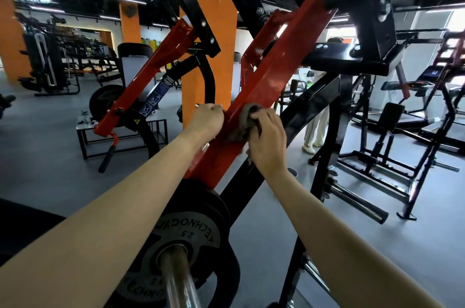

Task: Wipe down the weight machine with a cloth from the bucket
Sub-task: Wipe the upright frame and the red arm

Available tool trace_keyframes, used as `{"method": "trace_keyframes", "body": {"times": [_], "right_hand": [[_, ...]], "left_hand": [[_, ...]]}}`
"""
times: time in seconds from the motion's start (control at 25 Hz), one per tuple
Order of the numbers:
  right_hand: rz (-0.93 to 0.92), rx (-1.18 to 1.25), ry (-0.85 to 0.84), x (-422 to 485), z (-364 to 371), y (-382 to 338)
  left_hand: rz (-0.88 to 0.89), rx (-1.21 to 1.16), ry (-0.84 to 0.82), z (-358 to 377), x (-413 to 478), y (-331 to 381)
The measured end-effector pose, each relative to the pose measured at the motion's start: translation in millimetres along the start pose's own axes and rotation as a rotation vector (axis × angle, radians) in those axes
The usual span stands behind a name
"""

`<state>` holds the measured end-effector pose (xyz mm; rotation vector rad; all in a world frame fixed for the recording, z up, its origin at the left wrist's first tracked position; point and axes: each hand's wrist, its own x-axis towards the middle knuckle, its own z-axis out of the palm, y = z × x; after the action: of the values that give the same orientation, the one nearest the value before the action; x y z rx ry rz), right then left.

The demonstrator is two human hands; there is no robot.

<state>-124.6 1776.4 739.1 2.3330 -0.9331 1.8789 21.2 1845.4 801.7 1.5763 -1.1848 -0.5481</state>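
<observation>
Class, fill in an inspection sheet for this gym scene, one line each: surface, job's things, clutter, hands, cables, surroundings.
Surface: grey floor; the red lever arm is under the cloth.
Job's things: grey cloth pressed on the red lever arm; bucket not in view.
Clutter: weight plate on a chrome bar below the arm.
Hands: left hand grips the arm's edge; right hand holds the cloth.
Cables: nothing seen.
Surroundings: orange pillar, treadmill, a person standing behind.

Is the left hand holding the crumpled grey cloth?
No, the right hand grips the crumpled grey cloth against the red steel lever arm; the left hand grips that arm's edge.
</observation>
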Motion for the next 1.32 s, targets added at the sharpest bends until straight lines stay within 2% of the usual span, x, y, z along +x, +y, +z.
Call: {"method": "trace_keyframes", "body": {"times": [0.12,0.2,0.32,0.4,0.56,0.72,0.88,0.92,1.0,1.08,1.2,1.32], "right_hand": [[0.355,0.104,0.1,13,-4,5],[0.379,0.138,0.085,-2,0,-5],[0.25,0.11,0.065,-26,5,-12],[0.24,0.14,0.106,-7,3,-7],[0.446,0.306,0.169,18,7,-20],[0.474,0.464,0.136,-25,19,-35],[0.793,0.632,0.112,13,5,-27],[0.88,0.716,0.106,31,3,-22],[1.075,1.108,0.141,58,2,-14],[1.187,1.446,0.179,63,3,-12],[1.176,1.513,0.192,54,9,-7],[1.076,1.602,0.217,76,5,8]], "left_hand": [[0.008,0.032,0.022,6,-4,2],[0.008,0.04,0.046,6,-3,-1],[0.011,0.079,0.045,7,-6,0],[0.023,0.088,0.059,9,-4,0],[0.084,0.167,0.117,15,-4,0],[0.079,0.24,0.108,20,-7,-1],[0.119,0.301,0.091,26,-5,7],[0.144,0.308,0.1,28,0,12],[0.239,0.297,0.149,32,11,22],[0.33,0.3,0.207,38,23,32],[0.387,0.356,0.219,47,33,44],[0.407,0.384,0.243,56,42,59]]}}
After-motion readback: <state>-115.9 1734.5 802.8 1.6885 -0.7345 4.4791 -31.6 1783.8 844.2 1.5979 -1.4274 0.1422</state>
